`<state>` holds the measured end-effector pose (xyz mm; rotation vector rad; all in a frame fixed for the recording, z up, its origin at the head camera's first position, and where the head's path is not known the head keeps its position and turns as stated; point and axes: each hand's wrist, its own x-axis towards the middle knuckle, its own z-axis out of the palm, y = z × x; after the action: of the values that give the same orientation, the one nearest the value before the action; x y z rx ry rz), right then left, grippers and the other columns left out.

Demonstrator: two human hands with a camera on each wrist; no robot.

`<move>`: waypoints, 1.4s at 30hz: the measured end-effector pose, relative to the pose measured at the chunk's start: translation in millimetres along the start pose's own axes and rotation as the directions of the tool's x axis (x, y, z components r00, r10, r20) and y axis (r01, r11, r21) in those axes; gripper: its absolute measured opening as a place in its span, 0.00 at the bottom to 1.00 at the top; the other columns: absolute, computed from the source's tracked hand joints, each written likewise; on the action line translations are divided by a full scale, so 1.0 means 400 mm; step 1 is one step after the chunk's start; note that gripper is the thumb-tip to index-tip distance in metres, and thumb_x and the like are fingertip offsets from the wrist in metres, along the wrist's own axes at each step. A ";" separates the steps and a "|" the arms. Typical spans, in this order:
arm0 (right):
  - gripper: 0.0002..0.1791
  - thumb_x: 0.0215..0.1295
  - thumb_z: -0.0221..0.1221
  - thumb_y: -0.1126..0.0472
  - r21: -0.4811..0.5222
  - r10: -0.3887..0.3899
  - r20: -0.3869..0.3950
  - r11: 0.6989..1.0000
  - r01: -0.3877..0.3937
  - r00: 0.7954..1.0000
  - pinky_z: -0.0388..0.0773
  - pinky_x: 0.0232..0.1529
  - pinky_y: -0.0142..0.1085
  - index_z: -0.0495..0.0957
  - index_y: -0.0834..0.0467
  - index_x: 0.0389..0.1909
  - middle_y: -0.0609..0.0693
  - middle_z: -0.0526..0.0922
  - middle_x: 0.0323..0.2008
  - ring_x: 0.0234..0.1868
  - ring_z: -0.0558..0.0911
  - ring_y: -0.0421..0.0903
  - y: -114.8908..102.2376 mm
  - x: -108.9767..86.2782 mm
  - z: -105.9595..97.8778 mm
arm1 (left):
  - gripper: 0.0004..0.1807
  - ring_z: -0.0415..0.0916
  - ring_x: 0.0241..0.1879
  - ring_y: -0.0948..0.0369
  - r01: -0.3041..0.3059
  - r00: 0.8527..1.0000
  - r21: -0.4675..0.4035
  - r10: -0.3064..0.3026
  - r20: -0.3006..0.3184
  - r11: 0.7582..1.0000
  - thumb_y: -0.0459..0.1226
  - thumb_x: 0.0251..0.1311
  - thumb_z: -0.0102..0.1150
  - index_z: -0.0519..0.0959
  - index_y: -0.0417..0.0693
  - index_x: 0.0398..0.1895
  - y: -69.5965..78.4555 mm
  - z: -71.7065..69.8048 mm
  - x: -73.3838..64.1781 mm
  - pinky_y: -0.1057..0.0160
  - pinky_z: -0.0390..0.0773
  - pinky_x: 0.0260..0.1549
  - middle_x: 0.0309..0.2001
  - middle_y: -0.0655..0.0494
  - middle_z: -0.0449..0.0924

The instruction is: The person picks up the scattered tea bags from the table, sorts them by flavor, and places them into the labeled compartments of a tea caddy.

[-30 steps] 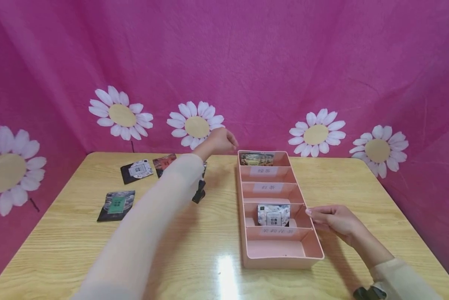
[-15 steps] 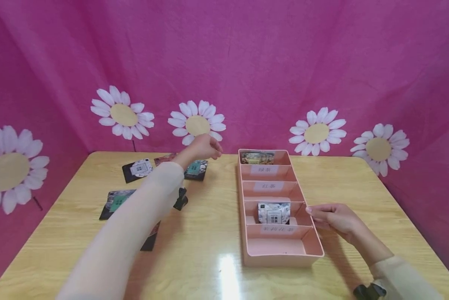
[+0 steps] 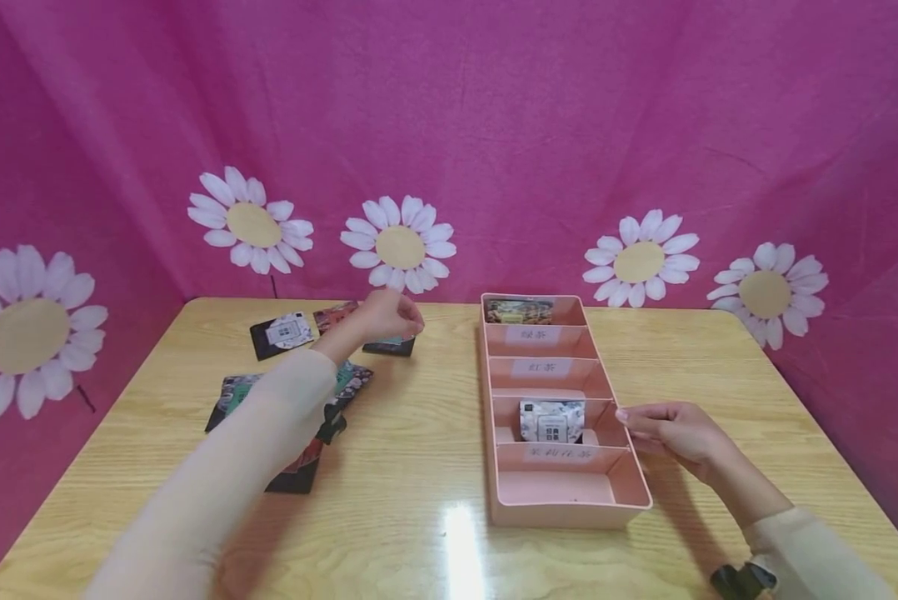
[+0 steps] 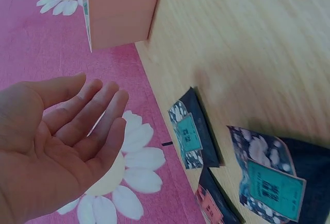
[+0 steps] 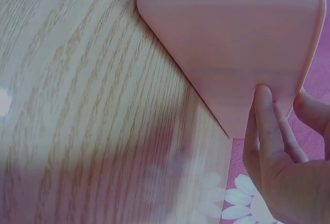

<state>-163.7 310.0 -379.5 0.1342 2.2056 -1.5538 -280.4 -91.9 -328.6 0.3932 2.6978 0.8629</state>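
My left hand (image 3: 391, 317) hovers over a teal-labelled tea packet (image 3: 389, 347) at the back of the table. Its fingers are loosely bent and hold nothing, as the left wrist view shows; the packet (image 4: 188, 134) lies apart from them. My right hand (image 3: 677, 433) pinches the right wall of a long pink divided box (image 3: 569, 515). In the right wrist view its fingers press the outer side (image 5: 232, 44) while the thumb is at the rim. Inside the box, a yellow-green packet (image 3: 519, 312) is in the farthest compartment and a white packet (image 3: 552, 421) stands nearer the front.
Further packets lie on the wooden table (image 3: 404, 517): a white-and-black one (image 3: 284, 333), a red one (image 3: 334, 317), a teal-labelled one (image 3: 357, 382) and a red-and-black one (image 3: 295, 477). My left forearm partly covers some. Paper labels mark the dividers. A pink flowered curtain (image 3: 494, 150) hangs behind.
My left hand has moved left and down from near the box's far end to above the teal-labelled packet. The right hand keeps its hold on the box.
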 end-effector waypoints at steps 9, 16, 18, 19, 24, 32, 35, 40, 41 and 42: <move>0.29 0.66 0.59 0.57 0.005 -0.004 0.004 1.000 0.004 1.000 0.83 0.43 0.29 0.71 0.79 0.55 0.38 0.86 0.36 0.37 0.83 0.30 0.004 -0.001 -0.001 | 0.09 0.78 0.50 0.51 0.006 1.000 0.151 -0.006 0.001 0.989 0.38 0.63 0.58 0.83 0.42 0.38 -0.040 0.006 -0.046 0.53 0.77 0.53 0.45 0.45 0.84; 0.29 0.65 0.60 0.56 -0.001 0.006 -0.007 1.000 -0.006 1.000 0.83 0.44 0.30 0.71 0.78 0.55 0.38 0.86 0.36 0.37 0.84 0.31 0.001 -0.002 -0.001 | 0.09 0.80 0.45 0.53 0.034 0.999 0.236 -0.035 0.000 0.971 0.39 0.62 0.59 0.83 0.42 0.37 -0.090 0.004 -0.072 0.53 0.78 0.49 0.42 0.46 0.85; 0.30 0.65 0.60 0.55 -0.007 0.008 -0.006 1.000 -0.008 1.000 0.83 0.44 0.31 0.71 0.78 0.55 0.39 0.86 0.36 0.37 0.84 0.31 0.000 -0.003 -0.001 | 0.09 0.79 0.42 0.53 0.046 0.999 0.245 -0.050 0.008 0.968 0.38 0.61 0.60 0.83 0.42 0.36 -0.102 0.002 -0.082 0.54 0.78 0.47 0.40 0.47 0.85; 0.30 0.65 0.60 0.55 -0.010 0.006 -0.002 1.000 -0.006 1.000 0.83 0.44 0.31 0.71 0.79 0.55 0.39 0.86 0.36 0.37 0.84 0.31 0.000 -0.003 -0.001 | 0.09 0.79 0.41 0.54 0.052 0.998 0.250 -0.057 0.011 0.967 0.38 0.61 0.60 0.83 0.42 0.36 -0.108 0.001 -0.088 0.54 0.78 0.46 0.39 0.47 0.85; 0.31 0.65 0.61 0.54 -0.019 0.017 -0.011 1.000 -0.017 1.000 0.83 0.44 0.32 0.71 0.77 0.55 0.39 0.86 0.36 0.37 0.83 0.31 -0.001 -0.003 0.000 | 0.10 0.79 0.41 0.53 0.062 0.996 0.290 -0.077 0.042 0.955 0.37 0.59 0.61 0.82 0.38 0.38 -0.139 -0.002 -0.104 0.54 0.78 0.45 0.40 0.44 0.84; 0.30 0.65 0.61 0.55 0.008 0.007 -0.004 1.000 -0.007 1.000 0.83 0.44 0.31 0.71 0.78 0.55 0.41 0.86 0.37 0.38 0.84 0.31 0.002 -0.004 0.007 | 0.15 0.78 0.47 0.50 0.138 0.978 0.345 -0.183 0.102 0.928 0.38 0.57 0.64 0.81 0.36 0.44 -0.181 0.000 -0.123 0.52 0.77 0.51 0.46 0.41 0.82; 0.32 0.64 0.61 0.54 -0.009 0.020 -0.010 1.000 -0.020 1.000 0.83 0.45 0.32 0.70 0.78 0.56 0.42 0.86 0.39 0.39 0.84 0.32 0.000 -0.004 0.009 | 0.16 0.77 0.48 0.49 0.163 0.975 0.338 -0.203 0.085 0.927 0.36 0.56 0.65 0.80 0.34 0.46 -0.192 0.000 -0.127 0.50 0.76 0.53 0.48 0.39 0.81; 0.34 0.65 0.60 0.53 -0.042 0.022 -0.013 0.999 -0.022 1.000 0.83 0.45 0.32 0.68 0.79 0.58 0.43 0.86 0.40 0.39 0.84 0.33 -0.005 -0.002 0.005 | 0.16 0.76 0.48 0.49 0.129 0.983 0.352 -0.167 0.080 0.927 0.33 0.54 0.65 0.80 0.34 0.45 -0.200 0.003 -0.129 0.49 0.74 0.55 0.47 0.39 0.81; 0.34 0.65 0.60 0.53 -0.042 0.023 -0.016 0.999 -0.024 1.000 0.83 0.45 0.32 0.68 0.79 0.58 0.43 0.86 0.40 0.39 0.84 0.33 -0.005 -0.001 0.004 | 0.15 0.76 0.47 0.49 0.107 0.986 0.360 -0.146 0.082 0.927 0.32 0.53 0.66 0.81 0.34 0.44 -0.199 0.005 -0.129 0.49 0.75 0.55 0.46 0.39 0.82; 0.34 0.65 0.60 0.53 -0.040 0.020 -0.014 0.999 -0.020 1.000 0.83 0.45 0.32 0.67 0.79 0.58 0.43 0.86 0.39 0.39 0.84 0.33 -0.005 -0.001 0.003 | 0.14 0.77 0.46 0.49 0.090 0.988 0.364 -0.128 0.083 0.927 0.32 0.53 0.66 0.81 0.34 0.43 -0.197 0.007 -0.130 0.49 0.75 0.54 0.45 0.39 0.82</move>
<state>-163.5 308.5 -378.1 0.1548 2.2379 -1.5009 -245.0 -170.0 -368.3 0.3477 2.7434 0.3028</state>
